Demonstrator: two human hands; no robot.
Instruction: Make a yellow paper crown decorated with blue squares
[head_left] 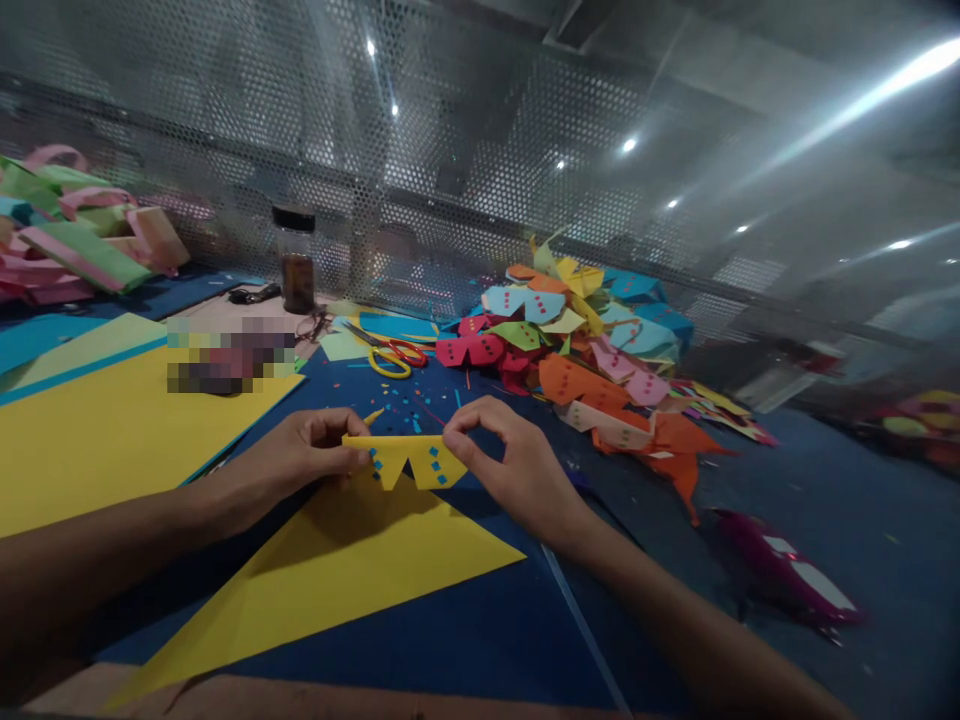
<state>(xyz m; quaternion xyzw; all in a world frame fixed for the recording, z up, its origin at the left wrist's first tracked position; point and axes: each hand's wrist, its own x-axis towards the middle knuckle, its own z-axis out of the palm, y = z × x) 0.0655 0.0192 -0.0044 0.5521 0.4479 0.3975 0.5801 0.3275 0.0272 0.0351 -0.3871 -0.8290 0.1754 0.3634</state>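
Between my two hands is a small folded yellow paper cutout (397, 460) with blue diamond spots and a notch in its lower edge. My left hand (319, 450) pinches its left end between thumb and fingers. At the other end, the thumb and forefinger of my right hand (510, 460) grip the paper. Below the cutout a larger pointed sheet of yellow paper (352, 580) lies on the dark blue table cover. Scissors with yellow and red handles (390, 355) rest behind my hands, near scattered blue paper bits (412, 405).
A heap of colourful spotted paper cutouts (555, 330) stands back right. Large yellow sheets (97, 430) lie at left, with a blurred-out item on them. Behind are a dark-lidded jar (298, 265) and pink and green paper strips (82, 240). A purple case (787, 565) lies right.
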